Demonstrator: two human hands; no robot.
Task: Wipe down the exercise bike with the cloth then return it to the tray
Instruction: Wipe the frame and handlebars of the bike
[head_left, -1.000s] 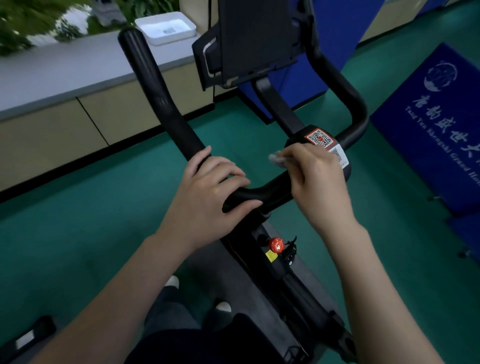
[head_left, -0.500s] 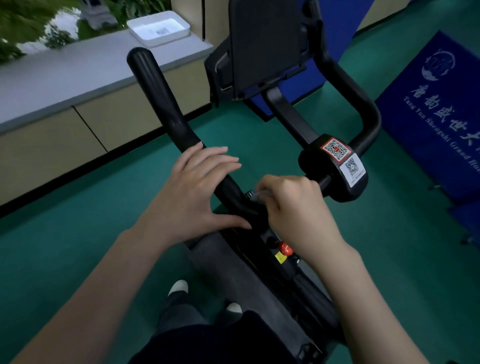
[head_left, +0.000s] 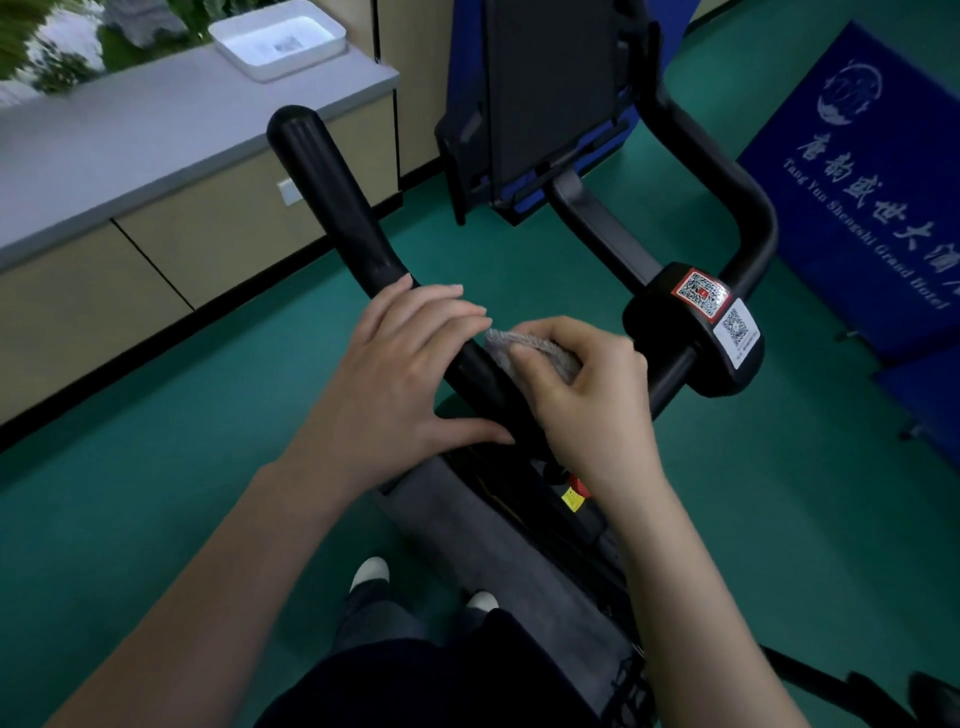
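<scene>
Mid-wipe: right hand (head_left: 587, 395) pinches grey cloth (head_left: 535, 353) onto the handlebar (head_left: 337, 208), left hand (head_left: 405, 374) rests flat-fingered beside it; more wiping and the return to the tray (head_left: 278, 39) on the surface (head_left: 156, 130) look still to do.

Your left hand (head_left: 400, 374) lies flat, fingers straight and thumb spread, across the handlebar (head_left: 332, 192). Just beside it, your right hand (head_left: 587, 400) curls around the grey cloth (head_left: 558, 358), both bare forearms reaching forward.
</scene>
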